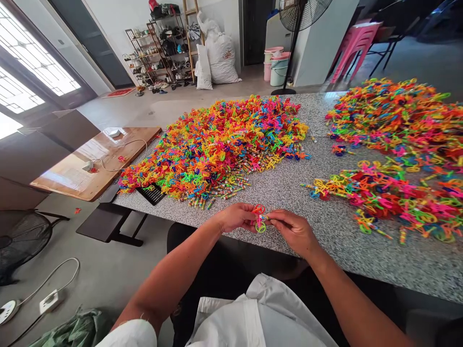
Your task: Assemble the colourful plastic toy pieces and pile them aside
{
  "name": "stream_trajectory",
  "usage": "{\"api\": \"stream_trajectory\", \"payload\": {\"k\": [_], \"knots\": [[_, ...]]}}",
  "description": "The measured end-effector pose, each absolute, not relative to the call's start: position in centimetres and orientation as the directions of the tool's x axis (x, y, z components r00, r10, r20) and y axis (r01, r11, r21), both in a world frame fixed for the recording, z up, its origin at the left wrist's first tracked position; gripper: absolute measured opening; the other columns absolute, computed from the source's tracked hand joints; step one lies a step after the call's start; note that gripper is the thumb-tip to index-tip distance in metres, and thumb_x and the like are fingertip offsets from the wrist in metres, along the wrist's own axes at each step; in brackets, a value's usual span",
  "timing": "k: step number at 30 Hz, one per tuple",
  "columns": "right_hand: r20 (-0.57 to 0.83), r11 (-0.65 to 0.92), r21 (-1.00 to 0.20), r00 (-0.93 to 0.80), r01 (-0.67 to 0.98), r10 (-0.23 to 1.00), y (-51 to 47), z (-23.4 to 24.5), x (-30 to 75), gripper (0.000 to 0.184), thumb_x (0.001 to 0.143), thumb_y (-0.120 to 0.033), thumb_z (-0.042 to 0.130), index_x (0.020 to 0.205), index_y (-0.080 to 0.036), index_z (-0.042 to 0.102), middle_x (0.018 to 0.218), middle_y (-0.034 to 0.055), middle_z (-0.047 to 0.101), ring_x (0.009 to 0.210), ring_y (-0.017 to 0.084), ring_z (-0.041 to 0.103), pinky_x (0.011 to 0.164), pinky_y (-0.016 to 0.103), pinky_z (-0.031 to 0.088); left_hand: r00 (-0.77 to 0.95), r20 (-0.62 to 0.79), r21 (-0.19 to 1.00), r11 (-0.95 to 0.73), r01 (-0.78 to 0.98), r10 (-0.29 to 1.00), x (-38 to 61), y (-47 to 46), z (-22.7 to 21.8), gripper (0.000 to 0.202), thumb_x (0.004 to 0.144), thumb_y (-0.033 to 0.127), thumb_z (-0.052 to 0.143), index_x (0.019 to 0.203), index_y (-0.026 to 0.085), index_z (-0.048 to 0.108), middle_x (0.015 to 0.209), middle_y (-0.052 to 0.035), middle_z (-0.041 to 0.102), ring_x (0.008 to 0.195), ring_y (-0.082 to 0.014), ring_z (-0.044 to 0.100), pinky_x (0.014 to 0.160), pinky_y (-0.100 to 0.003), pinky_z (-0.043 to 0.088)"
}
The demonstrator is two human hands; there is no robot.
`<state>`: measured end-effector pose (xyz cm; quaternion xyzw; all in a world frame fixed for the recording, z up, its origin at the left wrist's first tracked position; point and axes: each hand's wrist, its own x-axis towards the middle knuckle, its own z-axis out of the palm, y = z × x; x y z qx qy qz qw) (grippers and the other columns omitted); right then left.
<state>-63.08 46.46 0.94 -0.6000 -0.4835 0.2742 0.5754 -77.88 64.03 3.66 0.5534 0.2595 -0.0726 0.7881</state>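
Above the near edge of the speckled table [285,202], my left hand [237,218] is closed on a small plastic toy [260,224] with an orange ring, a green ring and a pink middle. Facing it, my right hand [293,230] pinches a thin piece right at the toy's side; the fingertips hide most of that piece. Beyond my left hand spreads a big pile of colourful plastic toys [217,140], with several patterned sticks [231,188] along its front. To the right of my right hand lies a looser heap of similar toys [383,193].
Another large toy pile [401,111] covers the far right of the table. A wooden board [87,168] lies at the left. Floor fans [21,236], a power strip [49,301], white sacks [220,58], buckets [279,67] and pink stools [358,43] stand around.
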Motion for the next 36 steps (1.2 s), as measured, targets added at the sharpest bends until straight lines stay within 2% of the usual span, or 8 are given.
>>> {"api": "stream_trajectory", "payload": {"k": [4,8,11,15,20,24,29,36], "knots": [[0.262,0.092,-0.886,0.326,0.455,0.908,45.6,0.5,-62.4,0.024,0.096,-0.031,0.062,0.111,-0.034,0.08,0.111,0.0035,0.078,0.104,0.024,0.072,0.1,0.044,0.056,0.829,-0.494,0.869,0.181,0.461,0.261,-76.5,63.0,2.3,0.019,0.082,0.032,0.073,0.079,0.015,0.066,0.07,-0.0009,0.064,0.064,-0.0116,0.06,0.074,-0.031,0.056],[0.204,-0.06,-0.891,0.514,0.45,0.833,44.0,-0.3,-59.1,0.019,0.091,-0.035,0.068,0.105,-0.031,0.08,0.104,0.0038,0.079,0.097,0.025,0.073,0.093,0.044,0.057,0.804,-0.438,0.897,0.135,0.421,0.403,-75.5,64.0,1.8,0.026,0.09,0.027,0.062,0.114,0.016,0.066,0.086,-0.0045,0.07,0.075,-0.0152,0.066,0.078,-0.032,0.056],[0.184,-0.116,-0.953,0.841,0.279,0.509,42.7,-0.4,-54.6,0.027,0.086,-0.039,0.072,0.107,-0.024,0.078,0.101,0.0091,0.078,0.079,0.024,0.073,0.075,0.041,0.059,0.708,-0.131,0.823,-0.322,0.468,0.694,-75.9,66.9,2.3,0.025,0.094,0.024,0.057,0.115,0.016,0.068,0.103,-0.0104,0.071,0.096,-0.0216,0.068,0.094,-0.037,0.053],[0.064,0.176,-0.983,0.997,0.054,0.052,43.3,-0.1,-50.1,0.043,0.082,-0.036,0.071,0.123,-0.021,0.069,0.119,0.0165,0.074,0.065,0.019,0.07,0.056,0.033,0.055,0.642,0.143,0.357,-0.644,0.677,0.754,-77.0,70.5,2.6,0.029,0.097,0.032,0.057,0.12,0.018,0.068,0.126,-0.0157,0.065,0.123,-0.0317,0.056,0.108,-0.045,0.044],[-0.087,-0.14,-0.99,0.852,-0.017,0.516,50.2,-0.7,-52.8,0.031,0.084,-0.036,0.067,0.109,-0.019,0.071,0.094,0.008,0.077,0.062,0.019,0.071,0.052,0.03,0.055,0.739,0.057,0.157,-0.737,0.657,0.671,-77.4,70.1,1.4,0.033,0.098,0.037,0.056,0.125,0.022,0.066,0.133,-0.0146,0.059,0.124,-0.0325,0.052,0.101,-0.043,0.048],[-0.007,-0.395,-0.775,0.618,0.493,0.786,58.9,-0.5,-56.8,0.027,0.096,-0.026,0.054,0.112,-0.019,0.074,0.09,0.0064,0.076,0.082,0.021,0.073,0.08,0.035,0.059,0.813,0.067,0.162,-0.81,0.563,0.579,-77.5,68.3,0.6,0.029,0.098,0.032,0.055,0.123,0.025,0.068,0.129,-0.0114,0.059,0.121,-0.0302,0.052,0.102,-0.042,0.047],[0.06,-0.437,-0.546,0.554,0.715,0.83,67.1,0.5,-58.9,0.037,0.097,-0.026,0.058,0.132,-0.018,0.066,0.142,0.017,0.059,0.115,0.029,0.066,0.099,0.04,0.051,0.802,0.078,0.179,-0.799,0.574,0.593,-77.8,68.3,0.6,0.023,0.099,0.034,0.052,0.103,0.021,0.072,0.113,-0.0122,0.062,0.113,-0.0289,0.055,0.098,-0.041,0.049],[0.018,-0.45,-0.313,0.479,0.836,0.878,65.6,-0.2,-60.1,0.038,0.102,-0.019,0.042,0.133,-0.019,0.064,0.139,0.0174,0.057,0.103,0.028,0.068,0.088,0.037,0.05,0.735,0.176,0.251,-0.752,0.609,0.654,-76.3,71.9,1.0,0.03,0.101,0.027,0.047,0.125,0.021,0.064,0.126,-0.0124,0.062,0.122,-0.0266,0.054,0.104,-0.038,0.047]]}}
